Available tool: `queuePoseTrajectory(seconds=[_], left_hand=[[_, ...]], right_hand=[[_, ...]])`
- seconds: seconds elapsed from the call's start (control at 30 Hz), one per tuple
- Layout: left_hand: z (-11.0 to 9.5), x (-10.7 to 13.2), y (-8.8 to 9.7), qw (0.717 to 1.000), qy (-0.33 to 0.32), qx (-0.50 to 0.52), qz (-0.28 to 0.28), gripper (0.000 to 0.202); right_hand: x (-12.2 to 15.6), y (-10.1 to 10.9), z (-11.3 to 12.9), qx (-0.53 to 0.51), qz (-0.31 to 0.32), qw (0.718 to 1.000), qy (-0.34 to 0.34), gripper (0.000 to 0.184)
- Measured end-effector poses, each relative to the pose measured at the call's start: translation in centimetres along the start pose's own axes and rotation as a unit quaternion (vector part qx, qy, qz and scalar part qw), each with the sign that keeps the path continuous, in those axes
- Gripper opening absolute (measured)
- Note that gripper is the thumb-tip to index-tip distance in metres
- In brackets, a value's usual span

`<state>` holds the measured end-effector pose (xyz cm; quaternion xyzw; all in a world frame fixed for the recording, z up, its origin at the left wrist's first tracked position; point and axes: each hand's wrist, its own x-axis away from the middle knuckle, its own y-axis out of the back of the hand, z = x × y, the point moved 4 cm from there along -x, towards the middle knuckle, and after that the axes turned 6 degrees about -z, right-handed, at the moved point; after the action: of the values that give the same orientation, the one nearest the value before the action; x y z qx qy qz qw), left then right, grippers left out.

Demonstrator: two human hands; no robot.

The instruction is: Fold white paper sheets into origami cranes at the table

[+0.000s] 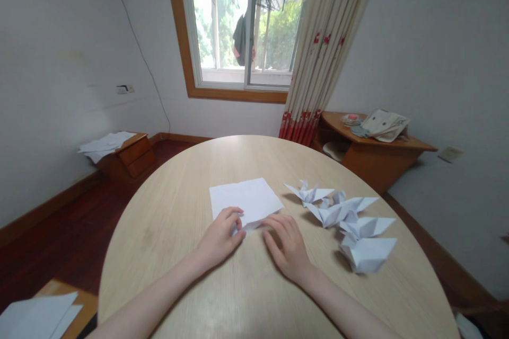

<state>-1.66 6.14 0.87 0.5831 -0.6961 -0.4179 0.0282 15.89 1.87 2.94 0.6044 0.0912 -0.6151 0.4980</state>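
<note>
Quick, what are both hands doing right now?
Left hand: closed, pinching near edge of paper sheet.
Right hand: open, flat, touching the sheet.

A single head-worn camera looks forward and down across a round wooden surface (246, 296), riding close above the wearer's forearms, which enter from the bottom edge. The left hand (219, 238) and right hand (287, 246) sit near the lens at lower centre, with the paper sheet (246, 198) at mid-frame. The wide view faces a window (242, 26) and curtain (330, 42) on the far wall, taking in walls on both sides and dark floor (59, 233) at left.
</note>
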Motion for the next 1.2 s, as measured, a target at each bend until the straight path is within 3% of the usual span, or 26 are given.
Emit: queuePoseTrajectory(seconds=[0.13,0.23,0.47,0.7,1.0,1.2], left_hand=[[-0.4,-0.1,0.2,1.0,-0.009,0.007,0.003,0.014],[-0.7,-0.1,0.2,1.0,-0.012,0.002,0.012,0.014],[-1.1,0.3,0.1,0.997,-0.005,-0.052,0.051,0.012],[-2.2,0.1,0.6,0.984,-0.035,-0.14,0.102,0.009],[-2.4,0.2,1.1,0.976,-0.056,-0.143,0.156,0.04],[-2.4,0.3,1.3,0.964,-0.072,-0.125,0.222,0.06]], right_hand=[[0.0,0.1,0.4,0.051,-0.008,0.998,0.042,0.036],[0.0,-0.2,0.6,0.065,0.021,0.996,0.059,0.039],[0.5,-1.3,-0.5,0.076,0.118,0.99,0.02,0.035],[1.6,-2.2,-1.3,0.073,0.17,0.983,0.005,0.036],[2.0,-2.5,-1.5,0.095,0.214,0.972,-0.015,0.038],[1.6,-2.3,-1.3,0.097,0.213,0.971,-0.039,0.032]])
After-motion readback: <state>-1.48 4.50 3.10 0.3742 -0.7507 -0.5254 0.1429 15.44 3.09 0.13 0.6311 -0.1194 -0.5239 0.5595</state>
